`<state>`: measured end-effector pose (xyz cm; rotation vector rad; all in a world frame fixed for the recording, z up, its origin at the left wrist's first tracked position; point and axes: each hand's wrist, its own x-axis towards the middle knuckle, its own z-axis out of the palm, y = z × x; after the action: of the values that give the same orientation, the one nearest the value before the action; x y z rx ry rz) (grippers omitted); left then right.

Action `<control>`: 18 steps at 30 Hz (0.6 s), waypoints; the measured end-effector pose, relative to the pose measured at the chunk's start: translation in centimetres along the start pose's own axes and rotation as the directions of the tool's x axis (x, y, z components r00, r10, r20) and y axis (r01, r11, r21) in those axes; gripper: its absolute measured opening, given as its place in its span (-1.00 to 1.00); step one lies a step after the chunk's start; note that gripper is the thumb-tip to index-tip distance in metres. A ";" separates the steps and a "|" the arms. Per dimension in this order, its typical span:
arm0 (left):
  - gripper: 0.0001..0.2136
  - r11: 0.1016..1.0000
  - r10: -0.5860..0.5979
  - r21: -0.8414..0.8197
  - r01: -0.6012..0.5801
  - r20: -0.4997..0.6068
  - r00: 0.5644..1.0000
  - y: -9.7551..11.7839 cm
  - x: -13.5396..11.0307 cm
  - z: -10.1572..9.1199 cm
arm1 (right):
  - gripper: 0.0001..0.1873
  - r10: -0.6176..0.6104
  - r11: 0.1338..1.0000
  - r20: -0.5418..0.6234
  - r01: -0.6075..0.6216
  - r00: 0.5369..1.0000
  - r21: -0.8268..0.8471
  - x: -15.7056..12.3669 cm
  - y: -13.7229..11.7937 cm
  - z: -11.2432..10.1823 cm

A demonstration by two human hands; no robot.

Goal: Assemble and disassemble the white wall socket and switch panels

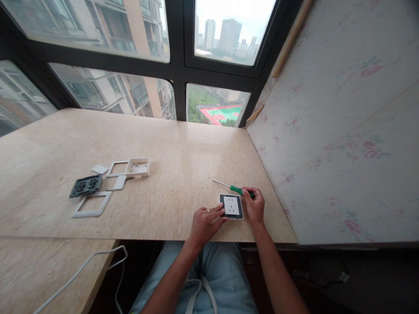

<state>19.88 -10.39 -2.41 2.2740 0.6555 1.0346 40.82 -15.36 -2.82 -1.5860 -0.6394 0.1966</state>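
A wall socket (231, 206) with a white face and dark grey surround lies in a white box on the marble-look sill, close to its front edge. My left hand (207, 221) rests against its left side, the fingers closed on that edge. Just right of the socket, my right hand (254, 205) is wrapped round the green handle of a screwdriver (236, 189). The screwdriver's metal shaft points left, beyond the socket's far edge and apart from it. Part of the handle is hidden by my fingers.
To the left lie a dark grey socket module (85, 186), a white frame (92, 205), a white mounting box (138, 167), another frame (117, 168) and small white plates (119, 182). A floral-papered wall (340, 131) bounds the right. A white cable (81, 266) crosses the lower left surface.
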 end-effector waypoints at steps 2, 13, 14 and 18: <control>-0.86 1.000 0.003 0.003 -0.003 0.011 1.000 0.0 0.0 0.0 | -0.73 0.000 1.000 0.004 0.000 1.000 0.001 0.0 0.0 0.0; -0.81 0.955 -0.163 -0.245 0.168 0.042 0.986 0.1 0.2 -0.6 | -0.76 0.007 1.000 0.020 -0.007 1.000 -0.009 -0.2 -0.4 0.1; -0.81 0.943 -0.183 -0.275 0.189 0.046 0.982 0.1 0.3 -0.6 | -0.76 0.007 1.000 0.022 -0.007 1.000 -0.011 -0.2 -0.4 0.1; -0.75 0.929 -0.202 -0.311 0.202 0.034 0.979 0.0 0.3 -0.5 | -0.75 0.004 1.000 0.029 -0.003 1.000 -0.023 -0.2 -0.5 0.1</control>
<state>19.64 -10.09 -1.99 1.8902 0.6582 0.9613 40.50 -15.40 -2.44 -1.6089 -0.6632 0.2157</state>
